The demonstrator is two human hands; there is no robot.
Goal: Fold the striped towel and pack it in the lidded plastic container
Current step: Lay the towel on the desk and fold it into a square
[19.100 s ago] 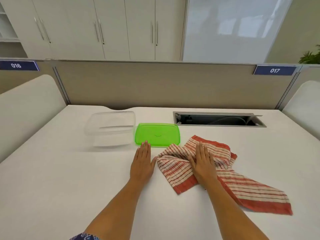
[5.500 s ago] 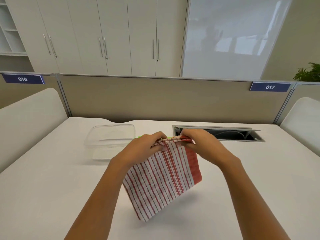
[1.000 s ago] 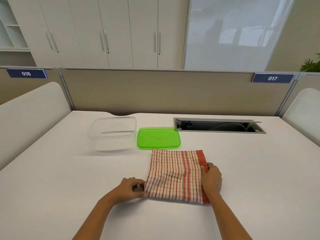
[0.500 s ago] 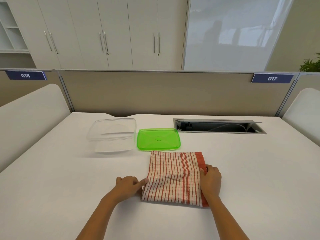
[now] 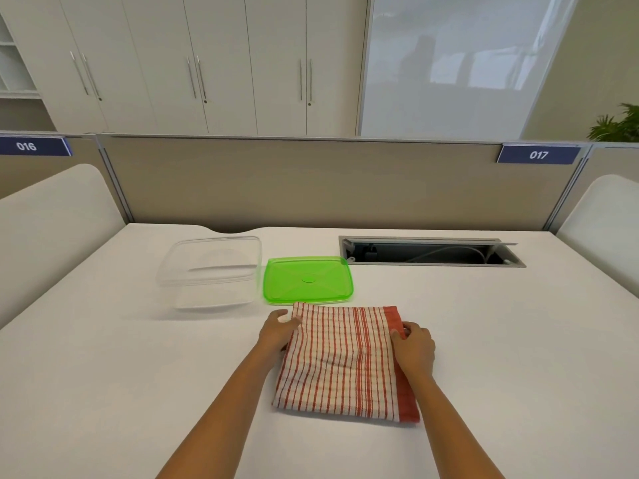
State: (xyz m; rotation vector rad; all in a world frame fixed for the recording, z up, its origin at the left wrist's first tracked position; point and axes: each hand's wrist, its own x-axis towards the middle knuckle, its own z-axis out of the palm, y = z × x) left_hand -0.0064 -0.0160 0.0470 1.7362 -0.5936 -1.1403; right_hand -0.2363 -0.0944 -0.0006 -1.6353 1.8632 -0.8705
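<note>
The red-and-cream striped towel point(image 5: 342, 361) lies folded into a rough square on the white table, just in front of me. My left hand point(image 5: 278, 331) grips its far left corner, fingers curled over the edge. My right hand point(image 5: 413, 347) holds the right edge near the far corner, over the solid red border. The clear plastic container point(image 5: 209, 271) stands open and empty at the back left. Its green lid point(image 5: 308, 280) lies flat beside it, right behind the towel.
An open cable slot point(image 5: 428, 254) is cut into the table at the back right. A beige partition point(image 5: 311, 181) closes off the far edge. White curved side panels point(image 5: 52, 216) stand at the left and right. Bare white tabletop point(image 5: 121, 392) extends around the towel.
My left hand has slid from the towel's near left corner up to its far left corner. My right hand has shifted slightly farther along the right edge. The towel stays flat.
</note>
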